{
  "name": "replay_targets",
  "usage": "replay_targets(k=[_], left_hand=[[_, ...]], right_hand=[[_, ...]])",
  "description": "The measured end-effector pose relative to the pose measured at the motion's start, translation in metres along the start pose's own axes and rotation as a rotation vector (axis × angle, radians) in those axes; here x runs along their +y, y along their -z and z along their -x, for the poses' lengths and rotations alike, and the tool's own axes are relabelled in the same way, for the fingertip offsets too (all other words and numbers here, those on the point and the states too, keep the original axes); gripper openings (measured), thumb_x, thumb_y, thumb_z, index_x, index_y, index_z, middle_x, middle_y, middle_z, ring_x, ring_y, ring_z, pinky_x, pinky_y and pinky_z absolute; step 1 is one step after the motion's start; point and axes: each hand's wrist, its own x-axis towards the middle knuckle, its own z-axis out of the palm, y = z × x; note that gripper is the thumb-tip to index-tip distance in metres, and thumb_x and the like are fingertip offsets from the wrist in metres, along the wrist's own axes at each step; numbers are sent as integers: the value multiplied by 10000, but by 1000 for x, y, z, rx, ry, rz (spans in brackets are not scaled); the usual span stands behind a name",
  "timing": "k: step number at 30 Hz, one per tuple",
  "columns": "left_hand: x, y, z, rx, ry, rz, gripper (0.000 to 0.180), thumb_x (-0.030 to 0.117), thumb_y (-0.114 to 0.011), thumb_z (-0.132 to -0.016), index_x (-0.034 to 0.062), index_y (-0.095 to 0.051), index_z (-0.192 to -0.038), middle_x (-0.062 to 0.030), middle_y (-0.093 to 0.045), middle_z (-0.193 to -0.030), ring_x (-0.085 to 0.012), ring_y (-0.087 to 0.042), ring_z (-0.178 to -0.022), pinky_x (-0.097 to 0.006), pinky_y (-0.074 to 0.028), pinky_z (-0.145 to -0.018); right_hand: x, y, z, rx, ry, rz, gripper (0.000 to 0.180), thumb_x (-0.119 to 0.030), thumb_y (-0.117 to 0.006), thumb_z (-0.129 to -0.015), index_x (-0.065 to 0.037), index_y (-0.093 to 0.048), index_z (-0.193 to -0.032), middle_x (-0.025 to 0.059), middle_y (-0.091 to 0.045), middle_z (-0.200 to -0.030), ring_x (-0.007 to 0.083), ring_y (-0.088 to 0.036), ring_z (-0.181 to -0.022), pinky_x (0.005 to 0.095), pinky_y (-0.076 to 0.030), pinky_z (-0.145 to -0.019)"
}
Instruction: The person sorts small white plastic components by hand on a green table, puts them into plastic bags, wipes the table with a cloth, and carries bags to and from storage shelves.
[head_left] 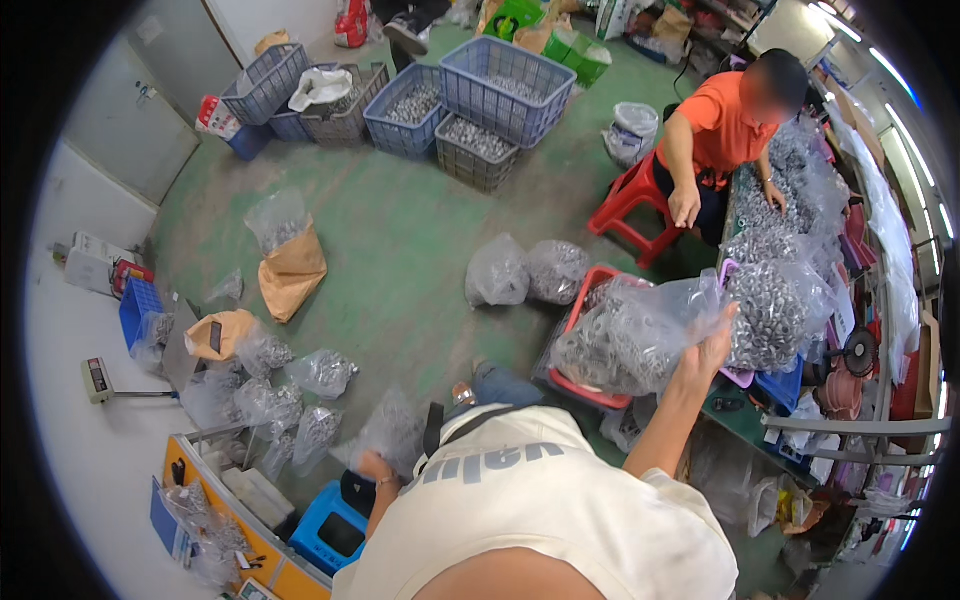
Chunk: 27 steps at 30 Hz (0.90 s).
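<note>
My right hand (708, 350) is closed on the upper end of a clear plastic bag (625, 340) bulging with small silvery metal parts. That bag rests on a red basket (573, 325) to my right. Low on my left, my left hand (376, 468) is closed at the lower edge of another clear plastic bag (395, 425), which looks thin and crumpled; its contents are hard to make out. Beyond my right hand, a heap of metal parts (768, 315) in clear plastic sits in a pink basket (736, 378) on the workbench.
A co-worker in an orange shirt (715, 125) sits on a red stool (640, 205) at the bench. Stacked blue-grey crates (505, 90) hold metal parts at the back. Several filled bags (322, 373) lie left on the floor, near a blue stool (328, 525) and a paper sack (293, 272).
</note>
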Motion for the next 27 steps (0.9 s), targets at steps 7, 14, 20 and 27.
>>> replay_targets(k=[7,14,20,27], left_hand=[[87,-57,-141,78,470,284,91,55,-479,-533,-7,-479,-466,-75,-477,-483,-192,-444,-406,-320,-307,-380],[158,-95,-214,14,460,351,51,14,-467,-519,8,-443,-474,-49,-462,-543,-165,-428,-462,-323,-338,-432],[164,-145,-277,-160,408,225,99,69,-466,-574,21,-457,-489,-55,-460,-535,-176,-425,-470,-318,-320,-432],[187,-206,-292,-254,301,213,160,128,-459,-655,111,-397,-508,-4,-400,-532,-130,-369,-488,-303,-283,-442]], right_hand=[[56,-42,-19,134,-41,3,256,-319,-497,-849,-104,-487,-710,-6,-470,-623,115,-478,-543,245,-388,-504],[96,-57,-33,71,-7,66,335,-333,-491,-845,-11,-528,-929,95,-580,-878,219,-562,-802,362,-458,-740],[107,-81,-40,217,109,86,213,-275,-516,-844,-67,-469,-851,28,-517,-792,177,-545,-765,356,-465,-729],[122,-109,-38,217,106,210,267,-363,-524,-823,-106,-488,-758,15,-510,-707,141,-519,-662,290,-446,-622]])
